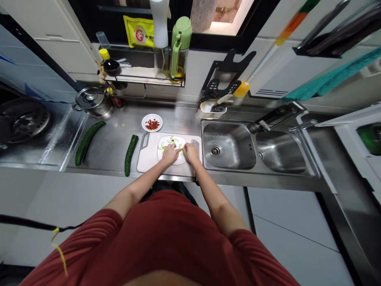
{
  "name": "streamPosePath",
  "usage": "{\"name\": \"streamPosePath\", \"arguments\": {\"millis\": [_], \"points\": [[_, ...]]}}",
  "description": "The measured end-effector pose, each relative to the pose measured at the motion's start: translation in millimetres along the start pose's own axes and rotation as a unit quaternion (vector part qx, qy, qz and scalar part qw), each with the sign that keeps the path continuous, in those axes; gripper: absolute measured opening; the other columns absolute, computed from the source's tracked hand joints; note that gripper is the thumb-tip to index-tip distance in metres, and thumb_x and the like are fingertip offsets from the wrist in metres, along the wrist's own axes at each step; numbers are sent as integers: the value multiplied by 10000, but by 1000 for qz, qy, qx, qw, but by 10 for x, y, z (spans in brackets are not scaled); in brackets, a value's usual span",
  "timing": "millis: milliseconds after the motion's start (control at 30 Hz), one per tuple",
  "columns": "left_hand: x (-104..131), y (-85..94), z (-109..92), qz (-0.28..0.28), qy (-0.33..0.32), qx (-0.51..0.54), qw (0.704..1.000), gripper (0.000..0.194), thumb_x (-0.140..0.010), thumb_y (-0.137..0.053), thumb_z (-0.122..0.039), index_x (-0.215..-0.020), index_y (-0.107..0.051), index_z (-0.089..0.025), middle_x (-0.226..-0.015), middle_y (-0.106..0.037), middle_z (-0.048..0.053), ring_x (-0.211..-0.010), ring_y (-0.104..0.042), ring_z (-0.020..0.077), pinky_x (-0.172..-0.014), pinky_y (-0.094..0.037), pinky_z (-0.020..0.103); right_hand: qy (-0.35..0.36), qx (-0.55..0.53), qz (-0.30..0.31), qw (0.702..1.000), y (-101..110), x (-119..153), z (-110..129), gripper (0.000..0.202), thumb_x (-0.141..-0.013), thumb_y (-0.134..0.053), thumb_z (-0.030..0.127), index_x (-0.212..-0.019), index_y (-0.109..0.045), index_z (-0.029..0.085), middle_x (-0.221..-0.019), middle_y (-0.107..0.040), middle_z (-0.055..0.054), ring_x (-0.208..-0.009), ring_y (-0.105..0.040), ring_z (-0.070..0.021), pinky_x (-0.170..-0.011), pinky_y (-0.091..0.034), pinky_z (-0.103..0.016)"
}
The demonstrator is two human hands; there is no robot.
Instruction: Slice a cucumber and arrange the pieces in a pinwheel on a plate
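Observation:
A white plate lies on a pale cutting board, with thin green-edged slices arranged on it. My left hand rests over the plate's middle, its fingers partly apart and its fingertips near the slices. Over the plate's right edge, my right hand has its thumb and fingers pinched together beside a slice; what they hold, if anything, is too small to tell. Behind the board stands a small white dish of chopped red pieces.
A cut cucumber and a long green one lie left of the board. A lidded pot stands at the back left. The sink adjoins the board on the right. Above hangs a rack with bottles.

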State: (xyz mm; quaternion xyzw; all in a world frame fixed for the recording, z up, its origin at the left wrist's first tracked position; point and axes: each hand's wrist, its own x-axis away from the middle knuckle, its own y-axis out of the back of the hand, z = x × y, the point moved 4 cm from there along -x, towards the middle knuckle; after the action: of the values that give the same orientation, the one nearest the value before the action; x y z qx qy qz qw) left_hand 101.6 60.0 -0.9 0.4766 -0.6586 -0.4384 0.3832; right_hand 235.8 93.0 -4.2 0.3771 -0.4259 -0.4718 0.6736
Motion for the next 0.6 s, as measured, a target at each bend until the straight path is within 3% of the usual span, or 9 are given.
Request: {"name": "streamPosePath", "arguments": {"millis": [500, 600], "points": [[-45, 11, 26, -1, 28, 38, 999, 301, -904, -496, -296, -1115, -706, -341, -1171, -517, 79, -1092, -423, 261, -898, -381, 411, 5, -27, -23, 999, -25, -4, -10, 223, -899, -478, 256, -1050, -622, 177, -1044, -632, -107, -911, -577, -231, -746, -381, -302], [-50, 56, 40, -26, 47, 64, 996, 301, -915, -481, -301, -1105, -714, -313, -1147, -534, 79, -1062, -445, 242, -894, -392, 387, 2, -41, -30, 999, 13, 4, -15, 223, -902, -463, 263, -1025, -625, 172, -1038, -629, -106, -901, -566, -225, -749, -376, -298]]}}
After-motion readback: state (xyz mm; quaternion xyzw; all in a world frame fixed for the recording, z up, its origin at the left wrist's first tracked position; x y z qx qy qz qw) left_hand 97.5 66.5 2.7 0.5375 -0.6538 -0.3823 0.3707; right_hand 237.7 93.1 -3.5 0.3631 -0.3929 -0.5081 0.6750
